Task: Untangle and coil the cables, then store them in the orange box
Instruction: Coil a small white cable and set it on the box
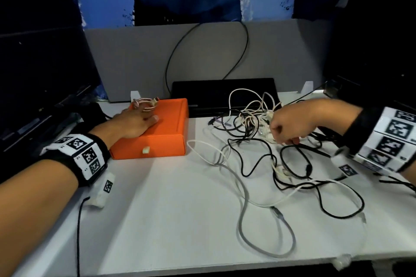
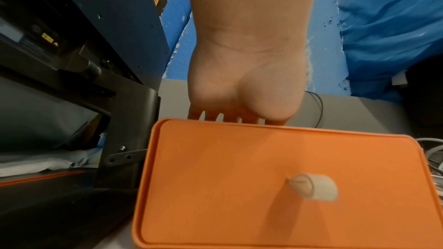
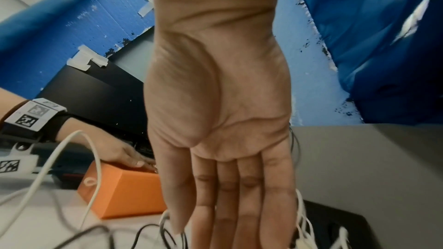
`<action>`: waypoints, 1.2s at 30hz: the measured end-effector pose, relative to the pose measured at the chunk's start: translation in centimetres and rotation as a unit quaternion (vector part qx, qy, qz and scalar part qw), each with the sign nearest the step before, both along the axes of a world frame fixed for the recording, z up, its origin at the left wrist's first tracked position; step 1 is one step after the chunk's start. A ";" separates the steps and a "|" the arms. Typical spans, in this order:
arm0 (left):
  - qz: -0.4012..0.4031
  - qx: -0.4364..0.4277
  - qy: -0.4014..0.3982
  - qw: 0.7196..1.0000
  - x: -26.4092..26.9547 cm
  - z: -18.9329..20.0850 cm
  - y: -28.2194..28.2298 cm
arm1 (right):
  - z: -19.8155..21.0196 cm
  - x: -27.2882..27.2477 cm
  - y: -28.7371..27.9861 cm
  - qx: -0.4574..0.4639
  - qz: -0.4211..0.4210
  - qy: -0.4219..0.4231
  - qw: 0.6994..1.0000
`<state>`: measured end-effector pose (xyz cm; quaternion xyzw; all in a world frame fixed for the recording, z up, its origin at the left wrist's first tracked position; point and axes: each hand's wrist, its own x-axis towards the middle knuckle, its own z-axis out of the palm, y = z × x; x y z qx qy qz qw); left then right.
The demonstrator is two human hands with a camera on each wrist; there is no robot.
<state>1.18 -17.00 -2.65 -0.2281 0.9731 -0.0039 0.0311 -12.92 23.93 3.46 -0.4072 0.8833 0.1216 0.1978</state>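
White surface fills the lower frame. Left of centre, the left hand lies flat, fingers straight, on the closed orange box. Right of centre, the right hand reaches with straight fingers into the tangled cables.

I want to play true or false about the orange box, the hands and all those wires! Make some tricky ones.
1. The left hand lies on top of the orange box. True.
2. The orange box is open. False: it is shut.
3. A small coiled pink cable sits on the box's far edge. True.
4. The tangled cables are all black. False: white and grey ones are mixed in.
5. The right hand reaches into the tangle. True.
6. The tangle lies left of the box. False: it lies to its right.
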 end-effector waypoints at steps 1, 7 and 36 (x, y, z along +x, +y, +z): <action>0.010 -0.023 0.005 1.000 0.3 0.5 0.7 | -0.6 0.0 0.8 0.010 -0.002 -0.003 1.000; -0.174 -0.042 0.237 0.955 0.2 3.7 11.9 | -4.9 -0.4 2.4 0.010 -0.013 0.034 0.999; -0.312 0.228 0.326 0.863 -3.8 4.1 25.7 | -0.5 3.3 2.5 -0.467 0.006 0.110 0.877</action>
